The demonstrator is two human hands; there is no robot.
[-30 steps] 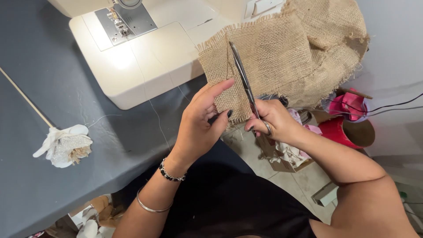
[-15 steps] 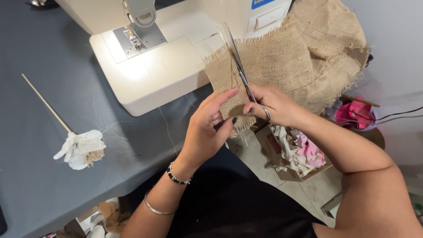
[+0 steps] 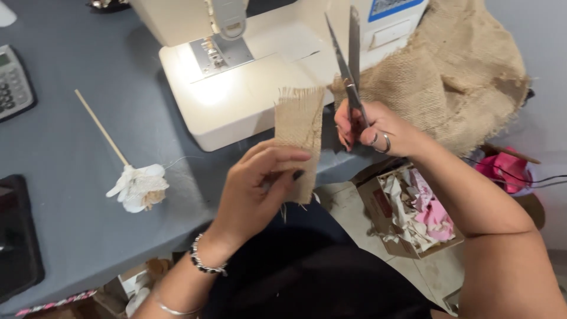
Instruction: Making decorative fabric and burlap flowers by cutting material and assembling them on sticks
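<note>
My left hand (image 3: 260, 183) pinches a narrow strip of burlap (image 3: 300, 127) and holds it upright over the table's front edge. Just to its right, my right hand (image 3: 378, 127) grips a pair of scissors (image 3: 348, 53) by the handles, blades parted and pointing up and away from me. The strip hangs separate from the big burlap piece (image 3: 460, 82), which lies heaped at the right of the white sewing machine (image 3: 248, 88).
A white fabric flower on a wooden stick (image 3: 137, 186) lies on the grey table (image 3: 65, 177). A calculator (image 3: 13, 85) sits at the far left, a dark flat object (image 3: 18, 236) below it. On the floor stand a cardboard box of fabric scraps (image 3: 413, 212) and a pink item (image 3: 505, 168).
The scissors went through the burlap. A narrow strip is now free in my left hand, and my right hand has lifted the scissors with blades apart. The view shifted left.
</note>
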